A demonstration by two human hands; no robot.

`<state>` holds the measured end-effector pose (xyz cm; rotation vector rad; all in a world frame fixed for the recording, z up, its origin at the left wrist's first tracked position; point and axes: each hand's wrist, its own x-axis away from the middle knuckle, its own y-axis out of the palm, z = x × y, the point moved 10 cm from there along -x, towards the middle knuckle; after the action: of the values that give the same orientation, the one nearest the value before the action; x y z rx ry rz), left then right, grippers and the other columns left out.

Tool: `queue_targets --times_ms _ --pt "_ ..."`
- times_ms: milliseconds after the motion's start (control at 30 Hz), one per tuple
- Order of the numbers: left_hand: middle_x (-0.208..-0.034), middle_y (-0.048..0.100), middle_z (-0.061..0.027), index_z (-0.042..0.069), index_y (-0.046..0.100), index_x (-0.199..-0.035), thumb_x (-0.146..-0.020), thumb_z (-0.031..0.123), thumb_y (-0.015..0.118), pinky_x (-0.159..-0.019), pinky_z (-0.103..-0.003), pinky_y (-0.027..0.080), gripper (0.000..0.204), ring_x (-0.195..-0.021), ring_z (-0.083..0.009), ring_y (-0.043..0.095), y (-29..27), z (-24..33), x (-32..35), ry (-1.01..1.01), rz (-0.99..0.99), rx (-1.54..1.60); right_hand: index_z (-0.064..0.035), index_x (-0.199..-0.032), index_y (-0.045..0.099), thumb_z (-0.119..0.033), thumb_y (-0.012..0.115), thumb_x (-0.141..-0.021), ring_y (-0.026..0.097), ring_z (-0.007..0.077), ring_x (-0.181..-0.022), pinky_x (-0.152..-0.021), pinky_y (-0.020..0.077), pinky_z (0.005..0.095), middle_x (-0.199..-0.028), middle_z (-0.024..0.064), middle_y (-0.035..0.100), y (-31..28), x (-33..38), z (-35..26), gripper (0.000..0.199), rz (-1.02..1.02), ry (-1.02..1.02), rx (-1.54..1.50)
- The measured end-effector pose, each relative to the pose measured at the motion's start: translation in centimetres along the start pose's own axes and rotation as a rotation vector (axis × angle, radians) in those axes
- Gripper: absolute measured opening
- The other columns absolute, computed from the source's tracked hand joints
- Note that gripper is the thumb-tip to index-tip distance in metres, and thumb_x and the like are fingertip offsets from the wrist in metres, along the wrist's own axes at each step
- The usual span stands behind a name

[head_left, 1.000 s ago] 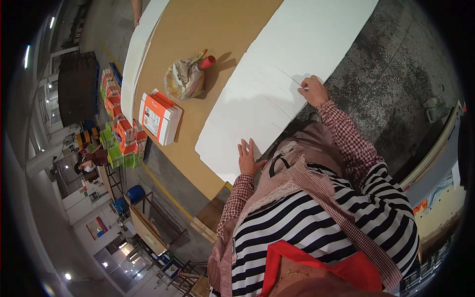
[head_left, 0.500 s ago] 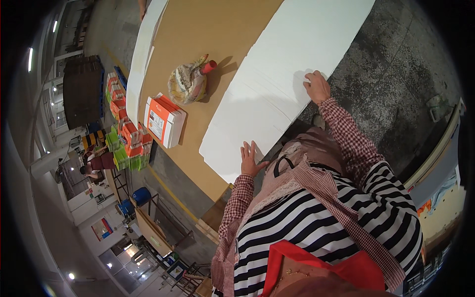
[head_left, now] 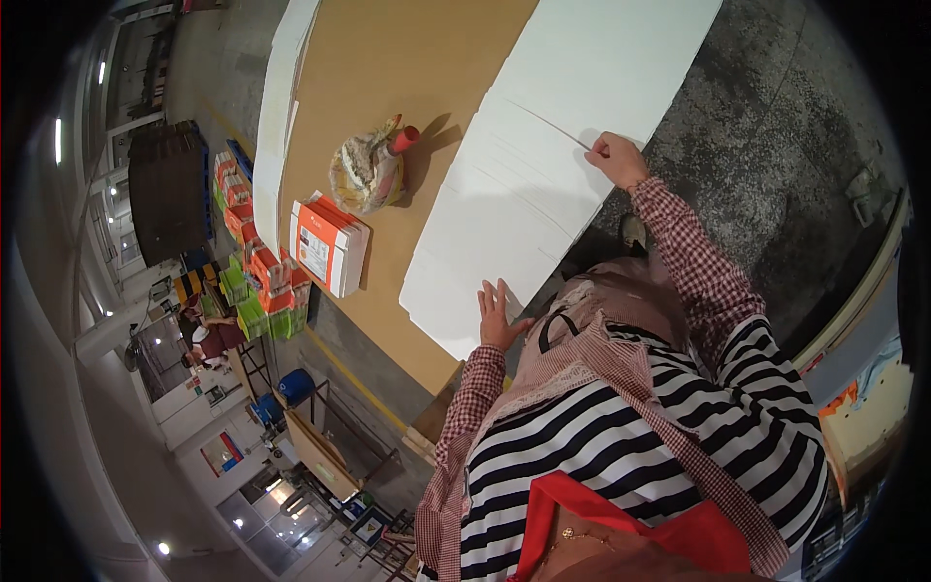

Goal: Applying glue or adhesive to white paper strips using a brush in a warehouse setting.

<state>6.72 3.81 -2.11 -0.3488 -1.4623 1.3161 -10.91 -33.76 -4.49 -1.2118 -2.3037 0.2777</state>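
A long white cardboard sheet (head_left: 543, 126) with several thin parallel lines lies in front of me. My left hand (head_left: 498, 322) rests on its near edge, fingers spread and palm down, holding nothing. Farther right, my right hand (head_left: 618, 158) is closed in a pinch above the sheet. A thin brownish strip (head_left: 548, 125) runs from those fingertips toward the far left across the white surface. Whether it is a loose strip or a lifted edge of the sheet I cannot tell.
Left of the sheet, on brown board (head_left: 427, 48), stand a plastic-wrapped bundle (head_left: 364, 170) with a red-capped piece and a stack of orange-and-white boxes (head_left: 328, 242). More white sheets (head_left: 274, 116) lie beyond. Orange and green stacks (head_left: 262, 281) and a person (head_left: 215, 338) are farther left.
My right hand has gone from resting on the sheet with bent fingers to pinching a thin strip, which now shows as a line. My left hand has stayed on the near edge.
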Motion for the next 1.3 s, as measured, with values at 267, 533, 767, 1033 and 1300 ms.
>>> queue_targets --times_ms 267,533,767,1033,1300 --pt "-0.15 0.013 -0.0232 0.016 0.016 -0.147 -0.066 0.042 0.079 -0.107 -0.048 0.03 0.105 -0.135 -0.0471 0.017 -0.8 0.7 0.2 -0.045 0.048 0.033 -0.0066 -0.081 0.065 -0.031 0.059 -0.082 0.061 0.034 -0.076 -0.069 0.0473 0.0446 -0.077 0.0158 0.063 0.5 0.0 -1.2 0.025 -0.039 -0.162 0.421" --pt "-0.15 0.013 -0.0219 0.016 0.018 -0.146 -0.067 0.044 0.078 -0.106 -0.049 0.031 0.103 -0.135 -0.0465 0.018 -0.8 0.8 0.0 -0.044 0.08 0.053 -0.0085 -0.075 0.064 -0.031 0.062 -0.079 0.06 0.0341 -0.072 -0.066 0.0459 0.0438 -0.07 0.015 0.061 0.1 -0.2 -0.7 0.023 -0.031 -0.167 0.359" --pt "-0.152 0.011 -0.0184 0.02 0.016 -0.147 -0.065 0.048 0.077 -0.097 -0.046 0.043 0.106 -0.137 -0.0422 0.017 -0.6 0.4 0.1 -0.035 0.1 -0.039 -0.0051 -0.089 0.061 -0.016 0.068 -0.077 0.059 0.0314 -0.072 -0.063 0.0478 0.0405 -0.086 0.013 0.056 -2.7 3.2 -2.8 0.017 0.302 -0.292 0.266" --pt "-0.151 0.011 -0.0191 0.02 0.016 -0.147 -0.065 0.049 0.077 -0.099 -0.047 0.041 0.107 -0.137 -0.0425 0.016 -0.6 0.6 0.1 -0.011 0.112 -0.02 -0.005 -0.1 0.06 -0.014 0.069 -0.075 0.055 0.0291 -0.095 -0.076 0.0486 0.0397 -0.096 0.0116 0.052 -2.8 3.3 -1.6 0.028 0.265 -0.1 0.278" --pt "-0.152 0.01 -0.0187 0.021 0.016 -0.147 -0.066 0.046 0.077 -0.101 -0.047 0.039 0.104 -0.137 -0.0426 0.015 -1.0 0.8 0.2 -0.01 0.104 0.002 -0.0046 -0.099 0.06 -0.014 0.069 -0.075 0.055 0.0294 -0.096 -0.078 0.0482 0.0396 -0.098 0.0118 0.051 -2.7 3.4 -1.2 0.028 0.309 -0.068 0.268"
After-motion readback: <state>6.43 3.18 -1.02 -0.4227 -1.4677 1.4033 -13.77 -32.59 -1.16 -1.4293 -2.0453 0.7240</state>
